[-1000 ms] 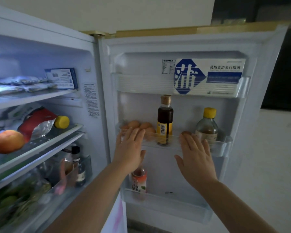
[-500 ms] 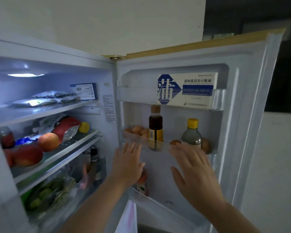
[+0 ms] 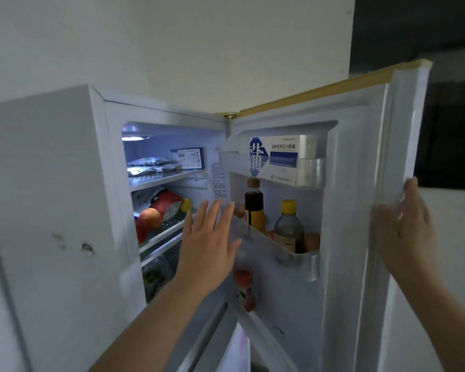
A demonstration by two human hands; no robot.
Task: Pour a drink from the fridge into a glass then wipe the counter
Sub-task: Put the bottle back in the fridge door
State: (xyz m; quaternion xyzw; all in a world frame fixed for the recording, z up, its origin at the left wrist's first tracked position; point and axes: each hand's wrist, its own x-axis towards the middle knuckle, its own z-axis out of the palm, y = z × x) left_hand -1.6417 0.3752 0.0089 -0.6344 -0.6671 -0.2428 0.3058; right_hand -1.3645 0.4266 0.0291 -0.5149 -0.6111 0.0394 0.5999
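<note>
Fridge (image 3: 51,210) stands against a white wall, door (image 3: 355,210) swung open to the right, light (image 3: 134,138) on inside

Left hand (image 3: 210,242): fingers straight and spread, holding nothing, raised before the opening at the hinge-side end of the middle door shelf (image 3: 274,247). Blurred; contact with the shelf cannot be told

Right hand (image 3: 406,229): lies flat against the door's outer edge, fingers straight and pointing up, nothing gripped. Blurred

Door:
- top shelf: blue-and-white box (image 3: 277,159)
- middle door shelf: dark bottle (image 3: 254,208) with tan cap, upright; just to its right a clear bottle (image 3: 289,229) with yellow cap, upright; eggs (image 3: 312,241) beside and behind them
- lower shelf: small bottle (image 3: 244,288) with reddish label, upright, below the left hand, blurred

All three bottles stand in the door, untouched. Which one is the drink cannot be told

Cabinet:
- upper shelf: packets (image 3: 151,167) lying flat, blue box (image 3: 189,158) upright at the back
- next shelf: round orange-red fruit (image 3: 149,218) at the front, red bag (image 3: 167,202) behind it, yellow lid (image 3: 186,205) at the bag's right
- below: greens (image 3: 153,275), dim
</note>
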